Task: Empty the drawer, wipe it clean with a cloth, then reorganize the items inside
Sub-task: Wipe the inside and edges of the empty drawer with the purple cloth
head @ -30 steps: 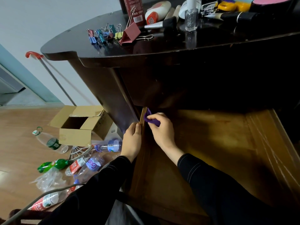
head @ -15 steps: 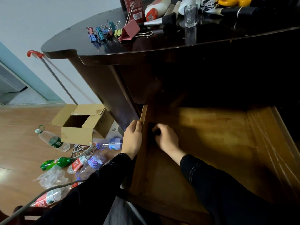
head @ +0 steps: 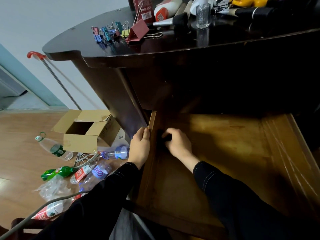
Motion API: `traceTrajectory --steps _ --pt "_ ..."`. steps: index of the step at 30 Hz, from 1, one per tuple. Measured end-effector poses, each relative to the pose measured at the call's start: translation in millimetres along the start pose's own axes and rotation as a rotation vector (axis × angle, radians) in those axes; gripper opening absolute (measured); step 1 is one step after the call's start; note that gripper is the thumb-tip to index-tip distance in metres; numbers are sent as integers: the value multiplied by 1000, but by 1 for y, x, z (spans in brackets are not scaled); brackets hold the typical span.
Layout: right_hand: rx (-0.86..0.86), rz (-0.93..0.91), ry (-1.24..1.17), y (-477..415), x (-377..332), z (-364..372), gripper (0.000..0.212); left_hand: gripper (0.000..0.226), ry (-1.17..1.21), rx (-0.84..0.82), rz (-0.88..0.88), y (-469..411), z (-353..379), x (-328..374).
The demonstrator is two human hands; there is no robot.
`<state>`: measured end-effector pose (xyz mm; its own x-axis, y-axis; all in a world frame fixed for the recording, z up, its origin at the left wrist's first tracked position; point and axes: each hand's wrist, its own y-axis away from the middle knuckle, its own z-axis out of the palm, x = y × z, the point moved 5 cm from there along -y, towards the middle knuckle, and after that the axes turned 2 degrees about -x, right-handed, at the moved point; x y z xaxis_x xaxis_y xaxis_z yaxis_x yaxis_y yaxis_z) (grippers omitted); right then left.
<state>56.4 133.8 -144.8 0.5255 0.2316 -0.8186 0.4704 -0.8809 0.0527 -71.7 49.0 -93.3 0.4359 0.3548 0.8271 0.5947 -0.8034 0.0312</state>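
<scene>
Cloth is showing as a dark wad bunched in the curled fingers of the right hand, pressing at the inside of the left wall of the emptied drawer, toward its back. That wall is running front to back, so the next wipe is likely travelling along it. Left hand is clasping the wall's top edge just beside, steadying the drawer.

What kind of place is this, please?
Probably a room in a home: a dark wooden desk with binder clips on top, a wood floor, and plastic bottles beside a cardboard box.
</scene>
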Motion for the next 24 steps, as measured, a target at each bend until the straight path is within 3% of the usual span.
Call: traceTrajectory --steps 3,5,11,15,18,22,24 --pt "202 -69 -282 2 -21 -9 21 31 7 4 -4 -1 1 -1" --pt "247 -136 -275 13 -31 -3 21 30 13 7 -9 -2 1 -1" --pt "1 28 -65 11 -4 4 22 31 13 -20 -23 -1 1 -1" --pt "200 -97 -300 10 -25 -9 22 32 20 -15 -28 0 1 0" --pt "250 -196 -219 23 -36 1 25 31 35 -7 -32 0 1 2" --pt "55 -64 -69 24 -14 10 21 31 34 -14 -34 1 0 1" --pt "57 -19 -120 17 -11 1 20 31 42 -16 -34 1 0 1"
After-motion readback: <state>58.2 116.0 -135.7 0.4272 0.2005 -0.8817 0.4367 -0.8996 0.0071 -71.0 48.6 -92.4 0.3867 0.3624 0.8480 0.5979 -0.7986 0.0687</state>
